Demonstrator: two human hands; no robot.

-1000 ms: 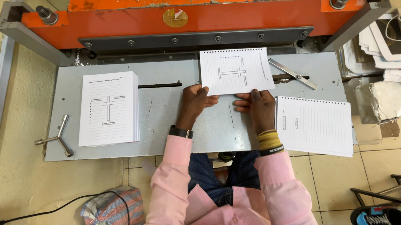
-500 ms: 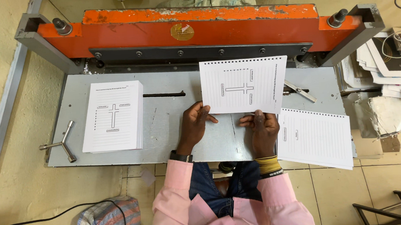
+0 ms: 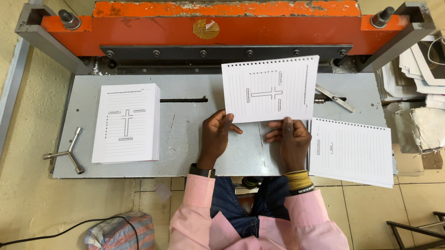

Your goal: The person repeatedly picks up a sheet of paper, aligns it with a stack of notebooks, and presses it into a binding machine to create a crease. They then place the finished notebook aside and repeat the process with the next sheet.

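I hold a white punched sheet stack [image 3: 270, 89] printed with lines and a cross shape, just above the grey machine table [image 3: 192, 137]. My left hand [image 3: 216, 136] grips its lower left edge. My right hand [image 3: 289, 140] holds its lower right edge, fingers underneath. The sheets' punched edge points toward the orange punching machine [image 3: 226, 23].
A thick stack of printed sheets [image 3: 127, 123] lies on the table's left. Another punched stack [image 3: 350, 150] rests at the right, overhanging the table edge. A metal cross wrench [image 3: 68, 151] lies far left. Loose papers [image 3: 435, 73] pile at the right; a striped bag [image 3: 118, 242] sits on the floor.
The held sheets have shifted slightly right and up toward the machine's slot, both hands following. The view has drifted a little.
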